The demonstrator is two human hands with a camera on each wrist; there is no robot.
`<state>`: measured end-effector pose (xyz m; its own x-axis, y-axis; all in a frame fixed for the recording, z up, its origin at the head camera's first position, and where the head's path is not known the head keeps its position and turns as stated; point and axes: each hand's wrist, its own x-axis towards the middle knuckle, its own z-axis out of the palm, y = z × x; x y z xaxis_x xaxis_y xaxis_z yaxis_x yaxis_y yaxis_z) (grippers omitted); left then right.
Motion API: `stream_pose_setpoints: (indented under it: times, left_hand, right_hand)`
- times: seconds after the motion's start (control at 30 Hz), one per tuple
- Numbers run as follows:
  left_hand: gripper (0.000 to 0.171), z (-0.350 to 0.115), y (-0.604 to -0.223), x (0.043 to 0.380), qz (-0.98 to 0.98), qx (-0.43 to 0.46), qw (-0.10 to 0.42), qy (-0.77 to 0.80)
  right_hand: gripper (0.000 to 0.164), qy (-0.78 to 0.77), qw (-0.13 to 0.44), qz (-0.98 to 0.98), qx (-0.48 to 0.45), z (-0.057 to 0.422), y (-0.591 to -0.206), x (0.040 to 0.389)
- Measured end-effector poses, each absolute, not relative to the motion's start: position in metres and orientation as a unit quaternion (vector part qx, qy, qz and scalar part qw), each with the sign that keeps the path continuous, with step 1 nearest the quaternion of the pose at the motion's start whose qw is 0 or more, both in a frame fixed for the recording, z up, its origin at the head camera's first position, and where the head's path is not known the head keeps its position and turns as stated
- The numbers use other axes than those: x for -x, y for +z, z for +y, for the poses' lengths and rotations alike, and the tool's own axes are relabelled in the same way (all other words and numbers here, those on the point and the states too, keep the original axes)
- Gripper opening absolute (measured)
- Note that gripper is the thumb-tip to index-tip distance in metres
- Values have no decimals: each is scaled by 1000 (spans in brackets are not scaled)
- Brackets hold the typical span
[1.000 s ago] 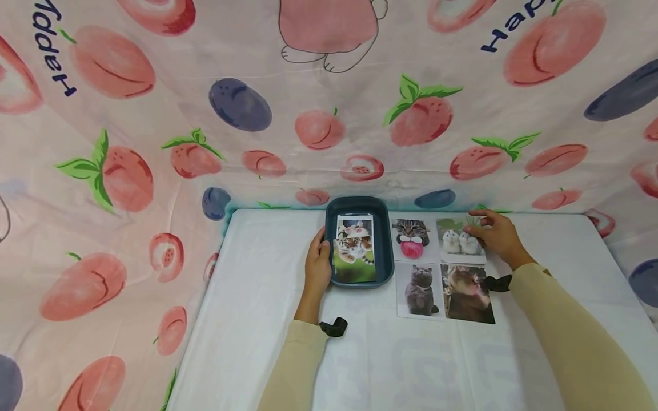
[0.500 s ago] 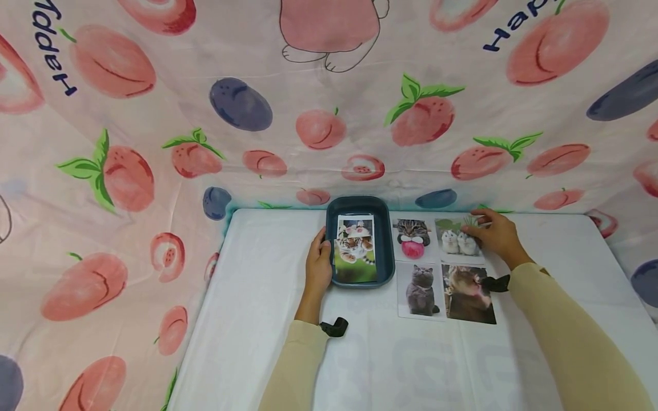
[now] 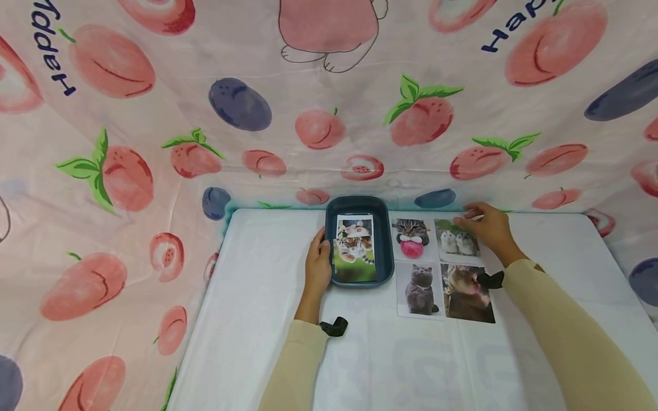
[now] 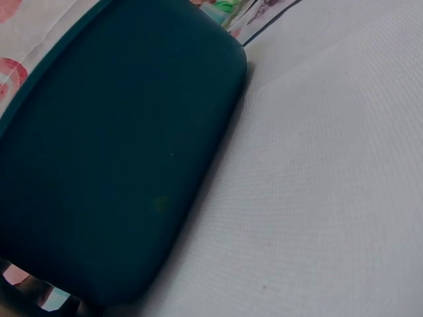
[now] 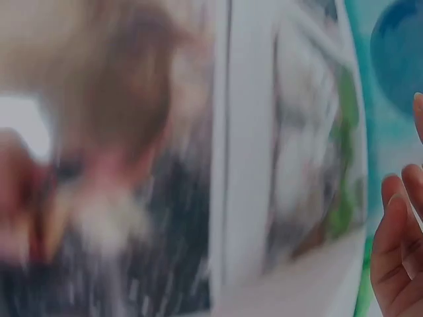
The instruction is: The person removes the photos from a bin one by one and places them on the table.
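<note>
My left hand (image 3: pixel 318 262) grips the left side of a dark teal tray (image 3: pixel 385 242), thumb at its rim. In the left wrist view the tray's outer side (image 4: pixel 125 145) fills much of the picture, with fingertips showing at lower left. Inside the tray, a tiger cub photo card (image 3: pixel 354 265) overlaps another photo card (image 3: pixel 354 225). My right hand (image 3: pixel 490 228) is at the upper right corner of a photo card of two white furry animals (image 3: pixel 457 242). In the right wrist view its fingers (image 5: pixel 391 247) are loosely bent beside that card's edge, with no card between them.
Beside the card lies a tabby cat photo card (image 3: pixel 412 240). A grey cat photo card (image 3: pixel 421 290) and a brown animal photo card (image 3: pixel 469 299) lie in front. The white table (image 3: pixel 272 251) meets a fruit-patterned curtain (image 3: pixel 354 85) at the back.
My right hand has moved a little left and back along the white animals' card, which has shifted slightly left. My left hand and the tray stay put.
</note>
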<state>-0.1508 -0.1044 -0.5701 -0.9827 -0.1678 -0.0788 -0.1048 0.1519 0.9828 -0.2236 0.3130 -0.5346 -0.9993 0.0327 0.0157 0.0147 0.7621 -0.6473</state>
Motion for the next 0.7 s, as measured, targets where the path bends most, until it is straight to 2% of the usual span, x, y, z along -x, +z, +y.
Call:
stream_pose_setpoints:
  times: [0.33,0.47,0.7]
  left_hand:
    - [47,-105,-569,150,-757,-90,23,-647]
    - [47,-105,-569,150,-755,-90,23,-649]
    - [47,-105,-569,150,-756,-88,23,-648]
  right_hand:
    - [61,419,-31,-906,-45,237,-496,236]
    - [58,444,-81,-888,-91,198,-482,240]
    - [45,394,-157,-886,-187,134,-473,248]
